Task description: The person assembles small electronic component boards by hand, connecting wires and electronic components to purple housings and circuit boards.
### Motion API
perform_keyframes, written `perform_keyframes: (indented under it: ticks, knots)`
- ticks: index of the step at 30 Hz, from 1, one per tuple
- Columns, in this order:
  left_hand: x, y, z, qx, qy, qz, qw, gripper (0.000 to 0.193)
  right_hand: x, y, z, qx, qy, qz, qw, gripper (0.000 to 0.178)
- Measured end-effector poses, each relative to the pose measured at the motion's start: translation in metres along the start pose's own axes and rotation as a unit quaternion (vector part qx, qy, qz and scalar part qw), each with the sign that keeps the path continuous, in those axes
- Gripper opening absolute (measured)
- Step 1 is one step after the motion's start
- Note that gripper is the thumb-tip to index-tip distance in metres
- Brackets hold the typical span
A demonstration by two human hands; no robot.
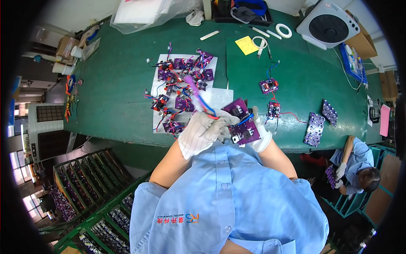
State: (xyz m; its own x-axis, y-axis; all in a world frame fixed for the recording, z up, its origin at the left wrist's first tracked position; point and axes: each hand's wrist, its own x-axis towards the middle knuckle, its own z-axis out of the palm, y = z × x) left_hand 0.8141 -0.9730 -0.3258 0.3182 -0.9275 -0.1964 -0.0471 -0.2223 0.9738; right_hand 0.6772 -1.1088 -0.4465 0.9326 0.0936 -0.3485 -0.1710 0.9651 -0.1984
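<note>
A purple circuit board point(247, 132) with black components is gripped at its right edge by my gloved right hand point(264, 136), held tilted above the table's near edge. My gloved left hand point(202, 132) is closed around a bundle of red and blue wires point(207, 106), its fingertips reaching the board's left side. A purple sleeve point(193, 86), blurred by motion, tops the bundle. A blue wire point(246, 120) crosses the board beside my right fingers. Past my left hand, several wired purple boards point(184, 64) lie crowded on white sheets point(217, 94).
Two small wired boards point(268, 86) and two larger purple boards point(314, 129) lie on the green table point(118, 80) to the right. A fan point(329, 26), tape roll point(283, 30) and yellow note point(246, 45) are at the back. A co-worker point(357, 165) sits at right; green racks point(91, 178) stand lower left.
</note>
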Motion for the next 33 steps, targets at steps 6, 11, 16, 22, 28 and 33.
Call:
perform_keyframes:
  ticks: [6,11,16,22,28,33]
  knots:
    - [-0.044,0.011,0.000,-0.108,0.099,0.084,0.986,0.024,-0.018,-0.001,0.083,-0.169,-0.113,-0.077,0.976,0.084]
    - [-0.056,0.030,0.011,-0.057,0.155,0.055,0.985,0.017,-0.023,0.016,0.076,-0.035,-0.035,-0.036,0.998,0.069]
    - [-0.057,0.014,0.015,-0.031,0.189,0.125,0.974,0.013,-0.027,0.017,0.075,-0.003,-0.064,-0.008,0.998,0.065]
    - [-0.055,0.006,0.018,0.191,0.288,0.199,0.917,0.009,-0.037,0.017,0.085,-0.158,-0.009,-0.053,0.986,0.066]
    - [-0.055,0.000,0.001,0.505,0.286,0.208,0.787,0.012,-0.029,0.008,0.102,-0.677,-0.041,-0.496,0.542,0.061]
    - [-0.055,0.021,0.002,0.166,0.298,0.086,0.936,0.019,-0.026,0.004,0.092,-0.780,-0.134,-0.507,0.343,0.068]
